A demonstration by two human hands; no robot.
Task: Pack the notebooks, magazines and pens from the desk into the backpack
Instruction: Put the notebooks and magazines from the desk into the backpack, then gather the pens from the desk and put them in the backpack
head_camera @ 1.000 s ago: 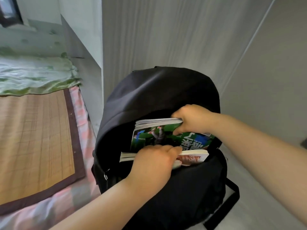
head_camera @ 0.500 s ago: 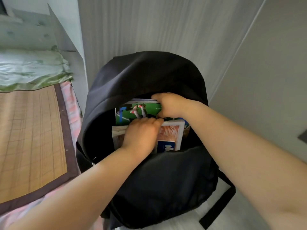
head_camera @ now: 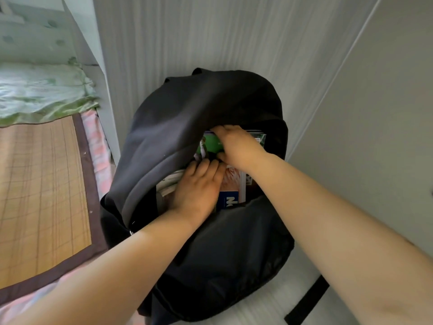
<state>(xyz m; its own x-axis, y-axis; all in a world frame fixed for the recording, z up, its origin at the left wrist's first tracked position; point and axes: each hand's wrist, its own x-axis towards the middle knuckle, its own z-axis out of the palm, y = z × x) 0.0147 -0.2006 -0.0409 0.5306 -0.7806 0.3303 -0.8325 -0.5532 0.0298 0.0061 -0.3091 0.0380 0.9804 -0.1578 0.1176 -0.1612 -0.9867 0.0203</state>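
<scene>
A black backpack (head_camera: 210, 254) stands near a white wall (head_camera: 210, 38), and its top is open. Two magazines stick up inside it. The green magazine (head_camera: 207, 144) is on the far side. The orange and blue magazine (head_camera: 234, 186) is on the near side, just in front of it.

The right hand (head_camera: 236, 146) holds the top of the green magazine. Its fingers bend over the far edge and its thumb is on the near side.

The left hand (head_camera: 196, 188) lies on the orange and blue magazine with its fingers (head_camera: 206, 165) close together, pointing far. The tips reach the top edge, but I cannot tell if they hook over it.

A woven mat (head_camera: 44, 184) lies to the left.
</scene>
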